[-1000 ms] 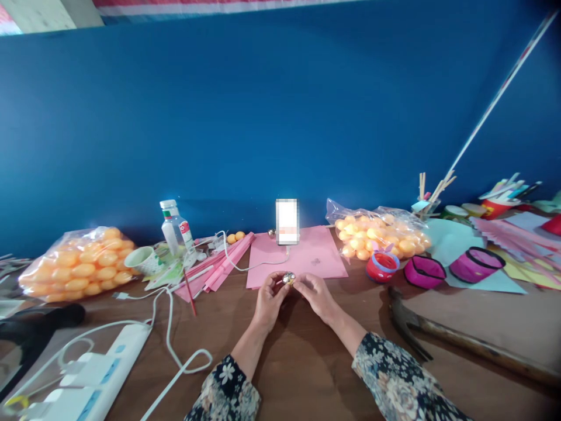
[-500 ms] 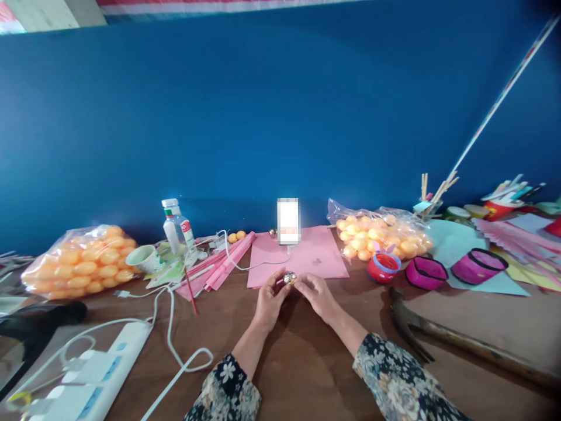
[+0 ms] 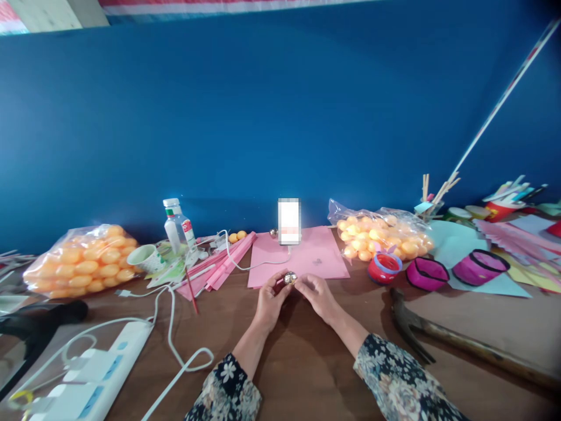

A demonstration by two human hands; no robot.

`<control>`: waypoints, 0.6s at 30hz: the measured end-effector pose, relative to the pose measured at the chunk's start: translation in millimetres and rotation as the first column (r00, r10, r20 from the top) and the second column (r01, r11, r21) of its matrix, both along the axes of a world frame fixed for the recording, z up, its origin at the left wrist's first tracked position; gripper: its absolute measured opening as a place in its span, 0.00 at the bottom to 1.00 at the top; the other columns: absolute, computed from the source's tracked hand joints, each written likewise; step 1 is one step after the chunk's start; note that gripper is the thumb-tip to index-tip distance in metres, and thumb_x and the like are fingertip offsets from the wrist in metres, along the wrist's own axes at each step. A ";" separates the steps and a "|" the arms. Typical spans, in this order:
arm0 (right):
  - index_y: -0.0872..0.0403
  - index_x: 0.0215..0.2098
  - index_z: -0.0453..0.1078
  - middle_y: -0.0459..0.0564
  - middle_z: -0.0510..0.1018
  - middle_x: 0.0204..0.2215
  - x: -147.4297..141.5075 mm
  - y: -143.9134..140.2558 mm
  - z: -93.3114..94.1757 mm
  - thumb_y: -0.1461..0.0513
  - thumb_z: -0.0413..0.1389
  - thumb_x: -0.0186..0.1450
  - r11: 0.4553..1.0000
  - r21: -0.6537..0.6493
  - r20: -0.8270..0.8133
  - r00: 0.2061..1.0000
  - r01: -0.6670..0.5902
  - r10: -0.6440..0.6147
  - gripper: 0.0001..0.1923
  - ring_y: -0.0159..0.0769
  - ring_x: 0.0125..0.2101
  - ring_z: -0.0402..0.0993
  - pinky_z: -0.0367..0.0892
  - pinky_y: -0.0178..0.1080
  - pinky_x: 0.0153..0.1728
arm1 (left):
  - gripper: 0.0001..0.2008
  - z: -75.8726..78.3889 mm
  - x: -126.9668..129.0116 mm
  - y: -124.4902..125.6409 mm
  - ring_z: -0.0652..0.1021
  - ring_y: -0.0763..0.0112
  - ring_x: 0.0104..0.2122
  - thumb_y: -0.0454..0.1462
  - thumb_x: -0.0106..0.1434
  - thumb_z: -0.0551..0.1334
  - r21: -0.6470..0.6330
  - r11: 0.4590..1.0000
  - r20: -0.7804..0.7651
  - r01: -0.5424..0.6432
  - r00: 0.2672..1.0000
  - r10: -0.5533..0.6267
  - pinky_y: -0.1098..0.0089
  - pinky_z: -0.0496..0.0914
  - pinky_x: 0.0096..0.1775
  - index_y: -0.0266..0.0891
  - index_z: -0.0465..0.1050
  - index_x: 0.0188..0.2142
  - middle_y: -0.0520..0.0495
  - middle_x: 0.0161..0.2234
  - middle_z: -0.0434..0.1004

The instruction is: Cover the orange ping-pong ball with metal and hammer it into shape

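A small shiny gold-coloured ball (image 3: 289, 278) is pinched between the fingertips of both my hands just above the brown table (image 3: 307, 362). My left hand (image 3: 268, 303) grips it from the left, my right hand (image 3: 319, 296) from the right. Both sleeves are dark with a flower print. Just beyond the ball lies a pink paper sheet (image 3: 302, 255), and a phone (image 3: 289, 221) stands upright on it against the blue wall, with a white cable plugged in.
Two clear bags of orange balls (image 3: 76, 261) (image 3: 381, 235) sit left and right. A water bottle (image 3: 178, 225), paper cup (image 3: 146, 258), pink strips (image 3: 223, 264), white power strip (image 3: 87, 377) with cables, hammer (image 3: 456, 342), red cup (image 3: 384, 268) and magenta rings (image 3: 425, 272) surround my hands.
Only the view has shifted slightly; my hands still hold the ball in the same place.
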State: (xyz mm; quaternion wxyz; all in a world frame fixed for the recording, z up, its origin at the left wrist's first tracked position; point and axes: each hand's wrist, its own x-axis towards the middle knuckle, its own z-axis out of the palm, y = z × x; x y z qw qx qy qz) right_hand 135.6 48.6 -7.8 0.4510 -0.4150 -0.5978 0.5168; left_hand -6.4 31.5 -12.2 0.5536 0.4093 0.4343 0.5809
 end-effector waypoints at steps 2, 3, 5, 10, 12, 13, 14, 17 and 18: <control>0.55 0.27 0.68 0.43 0.66 0.18 0.4 -0.1 0.8 0.54 0.54 0.58 1.000 -0.001 0.010 1.000 -0.001 0.001 0.13 0.29 0.21 0.60 0.57 0.32 0.22 | 0.22 0.2 0.1 -0.1 0.74 0.61 0.44 0.36 0.49 0.65 0.001 1.000 -0.004 0.000 1.000 0.000 0.60 0.66 0.48 0.38 0.68 0.45 0.42 0.43 0.75; 0.55 0.27 0.68 0.43 0.66 0.18 0.6 -0.3 1.2 0.54 0.54 0.58 1.000 -0.004 0.013 1.000 -0.001 0.001 0.12 0.29 0.21 0.60 0.57 0.32 0.22 | 0.22 0.1 0.1 -0.2 0.74 0.61 0.44 0.36 0.49 0.65 0.003 1.000 -0.004 0.000 1.000 0.000 0.60 0.65 0.48 0.38 0.68 0.45 0.42 0.43 0.75; 0.55 0.27 0.68 0.42 0.66 0.18 0.7 -0.7 1.9 0.54 0.54 0.58 1.000 -0.009 0.016 1.000 0.005 -0.005 0.12 0.29 0.20 0.60 0.57 0.32 0.22 | 0.22 -0.3 0.0 -0.2 0.74 0.61 0.44 0.36 0.49 0.65 0.007 1.000 -0.003 0.003 1.000 -0.003 0.59 0.65 0.48 0.38 0.68 0.45 0.42 0.43 0.75; 0.55 0.27 0.68 0.43 0.68 0.18 0.0 -1.1 2.7 0.54 0.54 0.57 1.000 -0.012 0.008 1.000 0.007 -0.007 0.12 0.29 0.21 0.61 0.57 0.32 0.22 | 0.22 -0.5 -0.2 0.1 0.73 0.61 0.44 0.36 0.49 0.65 0.013 1.000 -0.004 -0.007 1.000 0.007 0.61 0.66 0.47 0.38 0.68 0.45 0.42 0.43 0.75; 0.55 0.27 0.68 0.43 0.68 0.18 -0.2 -0.9 2.3 0.53 0.54 0.57 1.000 -0.009 0.003 1.000 0.009 -0.009 0.13 0.30 0.21 0.62 0.58 0.33 0.22 | 0.22 -0.3 -0.2 0.2 0.74 0.62 0.44 0.36 0.48 0.65 0.008 1.000 -0.004 -0.010 1.000 0.010 0.62 0.66 0.47 0.38 0.68 0.45 0.43 0.43 0.75; 0.55 0.27 0.68 0.43 0.68 0.18 -0.3 -0.8 2.1 0.53 0.54 0.57 1.000 -0.008 0.001 1.000 0.007 -0.007 0.13 0.30 0.21 0.62 0.58 0.32 0.22 | 0.22 -0.4 -0.3 0.3 0.74 0.62 0.44 0.36 0.48 0.66 0.006 1.000 -0.005 -0.010 1.000 0.010 0.62 0.66 0.47 0.38 0.69 0.44 0.43 0.43 0.75; 0.55 0.28 0.68 0.43 0.68 0.18 -0.3 -0.7 1.9 0.53 0.54 0.57 1.000 -0.008 0.001 1.000 0.006 -0.006 0.13 0.30 0.21 0.62 0.58 0.32 0.22 | 0.22 -0.6 -0.4 0.5 0.74 0.62 0.44 0.36 0.48 0.66 0.005 1.000 -0.006 -0.011 1.000 0.011 0.62 0.66 0.47 0.38 0.69 0.44 0.43 0.43 0.75; 0.55 0.28 0.68 0.43 0.68 0.18 -0.1 -0.5 2.1 0.53 0.54 0.58 1.000 -0.012 0.003 1.000 0.000 0.000 0.13 0.29 0.21 0.61 0.57 0.32 0.22 | 0.22 -1.8 -1.0 1.0 0.73 0.61 0.45 0.36 0.48 0.66 0.004 1.000 -0.015 -0.009 1.000 0.009 0.61 0.66 0.47 0.38 0.68 0.45 0.43 0.44 0.74; 0.55 0.28 0.68 0.43 0.68 0.18 0.0 -0.5 2.5 0.54 0.54 0.58 1.000 -0.015 0.005 1.000 -0.002 0.002 0.12 0.29 0.21 0.61 0.57 0.32 0.22 | 0.22 -2.2 -1.1 1.1 0.73 0.61 0.45 0.36 0.48 0.65 0.005 1.000 -0.017 -0.007 1.000 0.007 0.61 0.66 0.48 0.38 0.68 0.45 0.42 0.44 0.74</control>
